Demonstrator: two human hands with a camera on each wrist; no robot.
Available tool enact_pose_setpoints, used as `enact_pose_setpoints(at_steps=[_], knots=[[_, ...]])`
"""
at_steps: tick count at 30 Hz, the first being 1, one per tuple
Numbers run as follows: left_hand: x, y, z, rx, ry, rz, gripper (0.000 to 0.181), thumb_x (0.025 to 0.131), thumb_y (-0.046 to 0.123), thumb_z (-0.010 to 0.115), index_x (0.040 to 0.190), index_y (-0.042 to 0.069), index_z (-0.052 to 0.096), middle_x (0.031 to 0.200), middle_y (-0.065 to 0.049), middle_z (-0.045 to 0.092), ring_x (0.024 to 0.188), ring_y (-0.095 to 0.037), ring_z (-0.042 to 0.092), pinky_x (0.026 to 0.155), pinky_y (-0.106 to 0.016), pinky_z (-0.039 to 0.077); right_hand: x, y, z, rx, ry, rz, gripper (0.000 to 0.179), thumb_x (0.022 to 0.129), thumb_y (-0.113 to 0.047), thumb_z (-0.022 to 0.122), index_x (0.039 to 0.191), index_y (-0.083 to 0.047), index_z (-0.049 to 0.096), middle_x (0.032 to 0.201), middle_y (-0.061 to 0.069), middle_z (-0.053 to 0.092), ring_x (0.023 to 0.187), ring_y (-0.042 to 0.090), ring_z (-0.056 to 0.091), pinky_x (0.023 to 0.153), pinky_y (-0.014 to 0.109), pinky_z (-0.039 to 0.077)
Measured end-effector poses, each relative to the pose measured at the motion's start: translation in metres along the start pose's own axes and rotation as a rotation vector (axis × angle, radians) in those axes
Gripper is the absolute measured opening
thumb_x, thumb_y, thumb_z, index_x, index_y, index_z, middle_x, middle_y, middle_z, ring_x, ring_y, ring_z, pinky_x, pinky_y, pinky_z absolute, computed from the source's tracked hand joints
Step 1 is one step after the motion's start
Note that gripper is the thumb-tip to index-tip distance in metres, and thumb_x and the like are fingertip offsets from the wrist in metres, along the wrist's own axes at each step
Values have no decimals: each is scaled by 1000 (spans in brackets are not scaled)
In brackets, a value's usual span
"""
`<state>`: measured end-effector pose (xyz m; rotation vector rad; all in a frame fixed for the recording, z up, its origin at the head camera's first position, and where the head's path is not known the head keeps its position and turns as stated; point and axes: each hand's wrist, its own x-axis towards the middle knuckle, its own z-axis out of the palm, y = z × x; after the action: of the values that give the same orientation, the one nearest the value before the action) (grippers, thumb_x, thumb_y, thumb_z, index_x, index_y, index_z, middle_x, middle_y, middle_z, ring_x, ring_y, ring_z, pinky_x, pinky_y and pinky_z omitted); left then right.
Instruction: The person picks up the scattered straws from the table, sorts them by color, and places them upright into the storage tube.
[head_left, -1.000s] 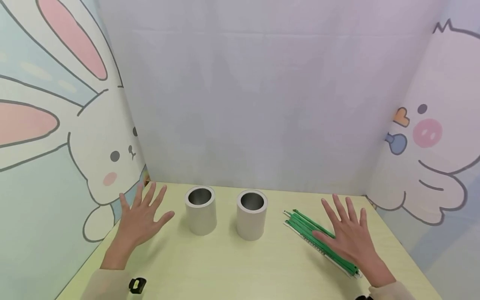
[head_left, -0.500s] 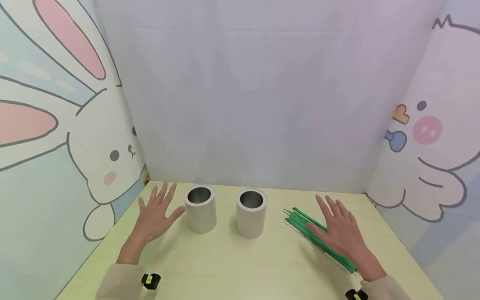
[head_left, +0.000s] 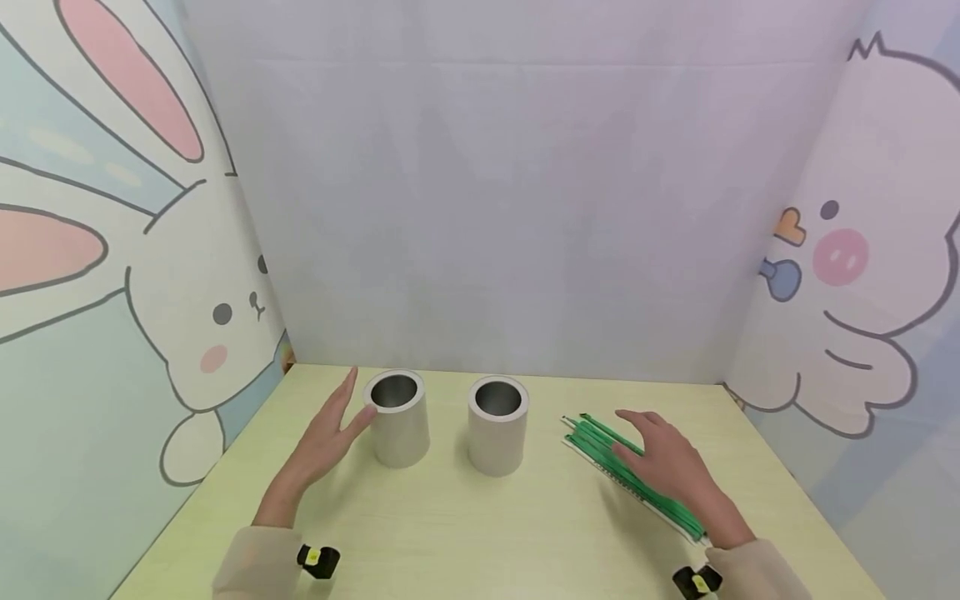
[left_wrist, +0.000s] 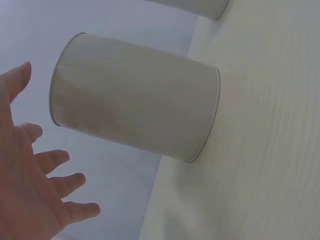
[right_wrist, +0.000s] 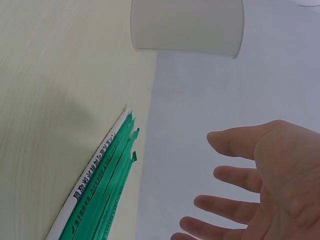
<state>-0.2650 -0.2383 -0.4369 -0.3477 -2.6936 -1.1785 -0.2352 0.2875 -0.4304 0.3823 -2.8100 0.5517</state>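
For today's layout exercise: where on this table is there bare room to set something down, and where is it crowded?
Bare table runs along the near edge, between the two sleeves and in front of the cylinders. A narrower bare strip lies behind them, by the back wall. It is crowded where the left hand nears the left cylinder, and where the right hand covers the green sticks.

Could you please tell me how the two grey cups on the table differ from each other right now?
The left cup stands right by the left hand, whose thumb looks to reach its side; the right cup has no hand near it. The right cup stands closer to the green strips. Both are upright, open-topped, plain grey cylinders of similar size.
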Motion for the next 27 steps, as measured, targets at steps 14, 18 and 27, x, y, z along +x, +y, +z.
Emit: enact_pose_setpoints(at_steps=[14,18,27], knots=[[3,4,26,-436,11,-197,69,113,54,38,172,30,12,178,-16,11,164,-38,9,128,-66,16,3,3,10,157,-21,15,49,100,-17,75,143,0,62,133,26,66,109,45,68,83,57,60],[4,4,31,-514,37,-219,67,114,51,38,172,29,13,177,-16,11,164,-38,7,129,-67,12,4,3,13,176,-32,28,42,99,-12,74,139,-1,65,130,25,68,107,43,69,83,56,60],[5,-2,38,-590,59,-221,65,115,42,38,172,26,11,177,-12,13,164,-36,10,130,-65,13,6,8,24,201,-57,58,36,98,-8,73,133,0,69,123,21,70,103,38,69,83,54,60]])
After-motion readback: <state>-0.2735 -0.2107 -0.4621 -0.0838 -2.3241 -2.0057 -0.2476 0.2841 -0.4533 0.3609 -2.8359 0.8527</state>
